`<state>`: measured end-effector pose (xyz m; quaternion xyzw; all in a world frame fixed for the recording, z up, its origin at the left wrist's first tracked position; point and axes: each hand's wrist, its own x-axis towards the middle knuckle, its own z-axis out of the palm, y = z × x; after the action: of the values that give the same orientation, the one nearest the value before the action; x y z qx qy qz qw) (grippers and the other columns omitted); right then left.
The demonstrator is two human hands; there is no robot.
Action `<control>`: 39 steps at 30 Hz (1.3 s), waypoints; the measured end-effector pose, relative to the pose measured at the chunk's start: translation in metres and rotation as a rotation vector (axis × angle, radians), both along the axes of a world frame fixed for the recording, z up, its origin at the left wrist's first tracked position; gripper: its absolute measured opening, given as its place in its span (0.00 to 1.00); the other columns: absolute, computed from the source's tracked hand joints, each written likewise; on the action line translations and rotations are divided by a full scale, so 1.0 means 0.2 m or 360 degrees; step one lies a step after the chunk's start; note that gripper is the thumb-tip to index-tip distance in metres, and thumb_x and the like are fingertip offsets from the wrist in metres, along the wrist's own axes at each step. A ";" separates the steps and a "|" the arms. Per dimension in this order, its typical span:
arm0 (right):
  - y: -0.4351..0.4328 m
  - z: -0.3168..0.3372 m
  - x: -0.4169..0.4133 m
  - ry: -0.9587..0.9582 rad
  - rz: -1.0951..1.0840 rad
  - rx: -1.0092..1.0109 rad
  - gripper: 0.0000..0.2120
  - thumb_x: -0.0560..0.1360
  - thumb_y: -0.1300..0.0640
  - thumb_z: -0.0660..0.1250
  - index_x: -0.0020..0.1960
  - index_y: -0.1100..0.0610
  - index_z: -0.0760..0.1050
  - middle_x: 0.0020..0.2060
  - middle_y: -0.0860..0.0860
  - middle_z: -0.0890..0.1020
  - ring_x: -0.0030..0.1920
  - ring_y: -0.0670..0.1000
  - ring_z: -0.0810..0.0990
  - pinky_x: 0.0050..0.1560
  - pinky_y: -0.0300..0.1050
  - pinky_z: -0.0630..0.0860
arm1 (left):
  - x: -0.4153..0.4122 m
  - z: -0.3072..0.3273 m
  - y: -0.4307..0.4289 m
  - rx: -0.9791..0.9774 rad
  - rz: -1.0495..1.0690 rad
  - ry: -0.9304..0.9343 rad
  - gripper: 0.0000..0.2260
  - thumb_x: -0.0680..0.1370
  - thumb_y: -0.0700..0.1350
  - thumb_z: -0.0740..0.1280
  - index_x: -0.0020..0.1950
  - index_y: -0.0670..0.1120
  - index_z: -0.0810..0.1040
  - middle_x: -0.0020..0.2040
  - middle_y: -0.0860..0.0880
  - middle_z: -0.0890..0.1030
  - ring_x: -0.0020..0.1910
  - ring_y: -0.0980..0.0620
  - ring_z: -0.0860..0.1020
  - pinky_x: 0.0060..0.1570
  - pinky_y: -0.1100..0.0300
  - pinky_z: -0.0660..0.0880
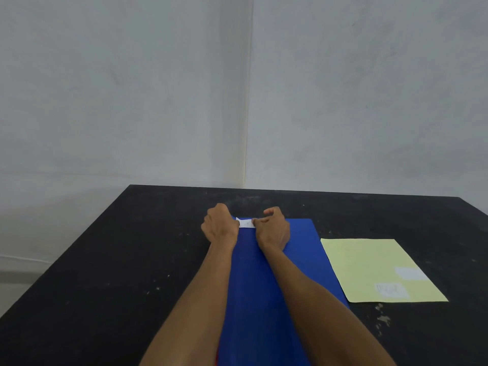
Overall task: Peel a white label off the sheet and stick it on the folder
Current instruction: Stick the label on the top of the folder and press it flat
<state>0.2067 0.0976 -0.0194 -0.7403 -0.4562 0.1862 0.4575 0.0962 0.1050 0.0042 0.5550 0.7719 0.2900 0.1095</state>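
Observation:
A blue folder (264, 273) lies flat on the black table, running from the near edge toward the far side. A small white label (245, 223) sits at the folder's far left corner. My left hand (220, 224) holds the label's left end, and my right hand (273, 228) pinches its right end with fingers curled. Whether the label is pressed fully flat on the folder I cannot tell. The pale yellow label sheet (369, 265) lies to the right of the folder, with two white labels (392, 290) near its front right corner.
The black table (118, 260) stands in a corner of two grey walls (132, 88). Its left edge runs diagonally and its far edge lies just beyond my hands. The yellow sheet overlaps the folder's right edge slightly.

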 end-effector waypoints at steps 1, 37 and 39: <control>0.00 0.00 0.00 -0.0013 -0.0003 0.0001 0.17 0.71 0.53 0.74 0.56 0.53 0.74 0.43 0.49 0.85 0.48 0.51 0.81 0.42 0.43 0.72 | 0.00 0.00 0.00 -0.0010 0.0006 -0.0007 0.12 0.72 0.44 0.75 0.42 0.45 0.72 0.47 0.45 0.82 0.44 0.45 0.81 0.36 0.55 0.72; 0.01 -0.06 0.05 -0.0572 0.0445 -0.0002 0.15 0.73 0.46 0.72 0.55 0.52 0.82 0.52 0.53 0.74 0.54 0.52 0.71 0.47 0.46 0.76 | -0.03 -0.09 0.00 0.0028 -0.0322 0.0037 0.07 0.76 0.46 0.73 0.53 0.46 0.86 0.52 0.48 0.82 0.47 0.49 0.81 0.36 0.58 0.74; 0.02 -0.07 0.05 -0.0566 0.0446 0.0043 0.11 0.74 0.50 0.71 0.53 0.54 0.83 0.51 0.54 0.75 0.53 0.53 0.72 0.47 0.46 0.76 | -0.03 -0.10 0.00 0.0062 -0.0323 0.0027 0.08 0.76 0.46 0.72 0.53 0.46 0.85 0.55 0.47 0.80 0.50 0.48 0.80 0.40 0.58 0.75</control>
<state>0.2169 0.1007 -0.0325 -0.6847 -0.6305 0.1082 0.3493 0.0908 0.1040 -0.0155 0.6349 0.7068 0.2877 0.1209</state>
